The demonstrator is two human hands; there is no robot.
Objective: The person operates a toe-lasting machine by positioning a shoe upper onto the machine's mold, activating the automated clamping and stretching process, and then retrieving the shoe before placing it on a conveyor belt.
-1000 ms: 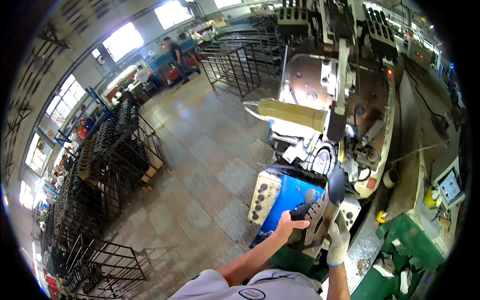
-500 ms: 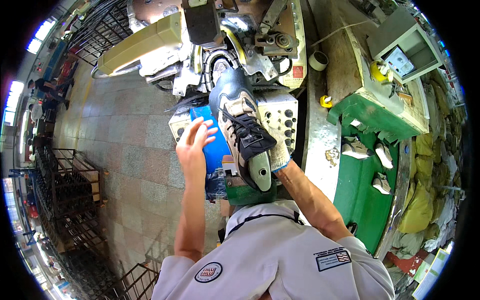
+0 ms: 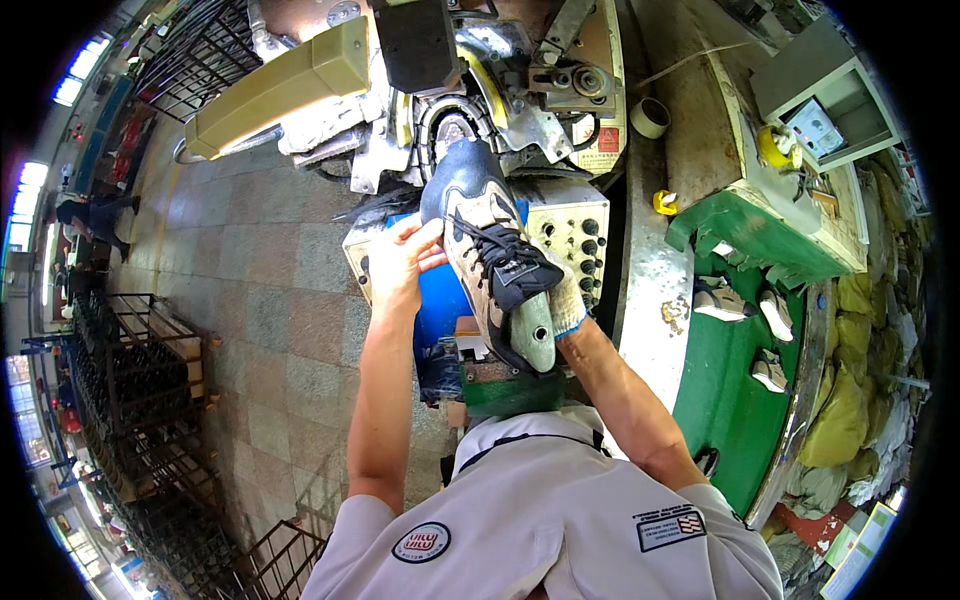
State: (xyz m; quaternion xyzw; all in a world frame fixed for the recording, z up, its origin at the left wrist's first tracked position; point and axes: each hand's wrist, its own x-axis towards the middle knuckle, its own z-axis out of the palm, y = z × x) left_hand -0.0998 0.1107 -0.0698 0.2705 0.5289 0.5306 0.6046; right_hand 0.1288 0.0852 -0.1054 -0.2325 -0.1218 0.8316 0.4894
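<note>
A black and beige shoe upper (image 3: 468,215) with black laces is stretched over a pale green last (image 3: 533,335). Its toe points away from me, at the curved clamp (image 3: 452,120) of a metal machine. On the right side, my right hand (image 3: 570,298), in a light knit glove, grips the shoe; its fingers are mostly hidden behind the upper. My bare left hand (image 3: 408,262) has its fingers closed against the shoe's left side, near the forefoot. Below that hand lies a blue panel (image 3: 442,305) of the machine.
A control panel with dark knobs (image 3: 588,245) sits right of the shoe. Several more shoes (image 3: 775,315) lie on a green surface (image 3: 725,420) at the right. A wooden bench (image 3: 690,130) carries a grey box (image 3: 835,90). Dark metal racks (image 3: 140,370) stand at the left.
My left hand has moved right from beside the shoe to its left side, its fingers now against it. The heel end of the last has swung slightly right; my right hand keeps its grip.
</note>
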